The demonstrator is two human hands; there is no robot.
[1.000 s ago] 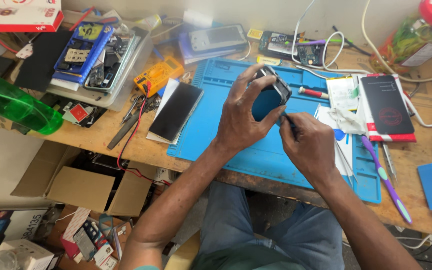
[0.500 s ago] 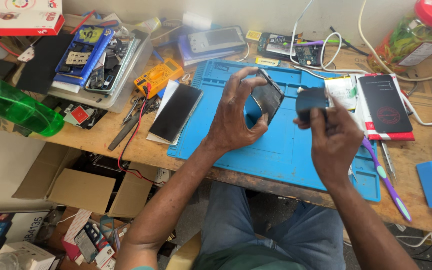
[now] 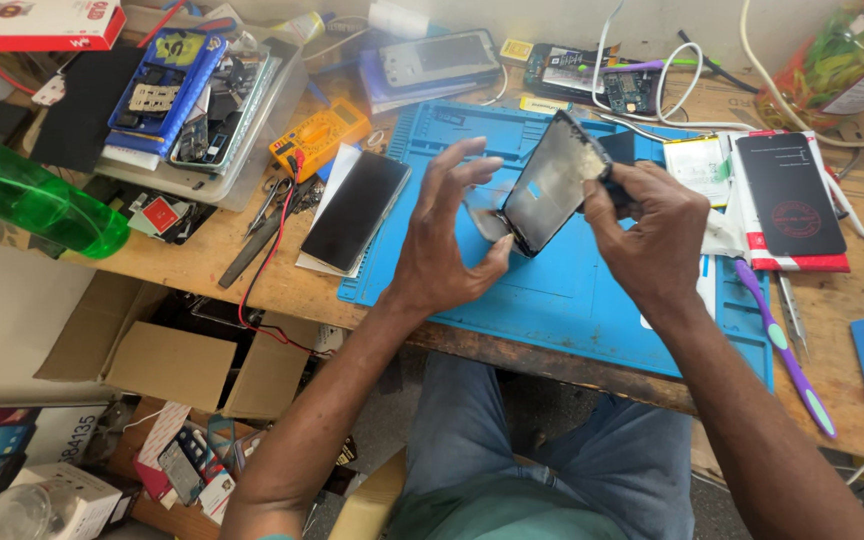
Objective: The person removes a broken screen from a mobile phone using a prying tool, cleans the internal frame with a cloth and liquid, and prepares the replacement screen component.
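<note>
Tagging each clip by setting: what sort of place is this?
Most likely a phone repair bench. The hands hold an opened phone over a blue repair mat, with a yellow multimeter and a tray of phone parts on the cluttered wooden table.
</note>
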